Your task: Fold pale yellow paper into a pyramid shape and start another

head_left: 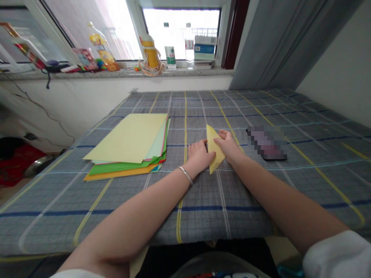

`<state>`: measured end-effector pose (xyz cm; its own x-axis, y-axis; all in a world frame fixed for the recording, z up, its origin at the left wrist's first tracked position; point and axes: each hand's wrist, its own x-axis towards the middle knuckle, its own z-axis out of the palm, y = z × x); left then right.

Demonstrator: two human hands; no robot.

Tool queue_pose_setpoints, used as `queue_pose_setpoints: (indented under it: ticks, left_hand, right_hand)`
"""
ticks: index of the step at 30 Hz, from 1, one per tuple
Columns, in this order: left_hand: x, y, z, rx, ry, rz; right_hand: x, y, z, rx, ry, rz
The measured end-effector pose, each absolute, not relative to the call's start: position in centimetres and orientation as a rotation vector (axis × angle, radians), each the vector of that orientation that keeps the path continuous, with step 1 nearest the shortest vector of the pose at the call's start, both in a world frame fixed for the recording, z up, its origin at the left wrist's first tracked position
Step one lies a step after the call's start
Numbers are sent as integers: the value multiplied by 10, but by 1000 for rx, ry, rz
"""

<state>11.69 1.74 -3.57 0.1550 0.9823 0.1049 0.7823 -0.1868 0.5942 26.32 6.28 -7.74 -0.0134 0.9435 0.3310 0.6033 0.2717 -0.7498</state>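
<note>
Bare forearms [139, 216] end in left hand [198, 157] and right hand [228, 146], grips flat on folded yellow paper [212, 141].

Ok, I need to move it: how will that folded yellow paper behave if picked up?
The folded yellow paper looks thin, so it is likely light and floppy at its pointed ends. Its fold may stiffen it a little. On the checked cloth it probably won't slide easily.

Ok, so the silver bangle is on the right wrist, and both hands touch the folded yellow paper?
No: the head view shows the silver bangle on the left wrist. The left hand and right hand do touch the folded yellow paper.
</note>
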Motion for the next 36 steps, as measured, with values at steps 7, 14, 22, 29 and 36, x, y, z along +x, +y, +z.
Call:
queue_pose_setpoints:
  ticks: [7, 14, 22, 29, 36]
  left_hand:
    - [114, 23, -39, 1798, 1206, 1038]
    - [110, 14, -33, 1743, 846, 1171]
    - [93, 16, -27, 1704, 791, 1036]
    - [88, 15, -23, 1914, 993, 1099]
    - [81, 11, -20, 2119, 1217, 1006]
  right_hand:
    - [236, 55, -54, -1233, -1296, 891]
    - [232, 38, -45, -970, -1271, 1021]
    - [248, 24, -36, -908, -1341, 1111]
    - [250, 26, -40, -900, -1482, 1112]
    - [251, 23, -38, -855, -1613, 1089]
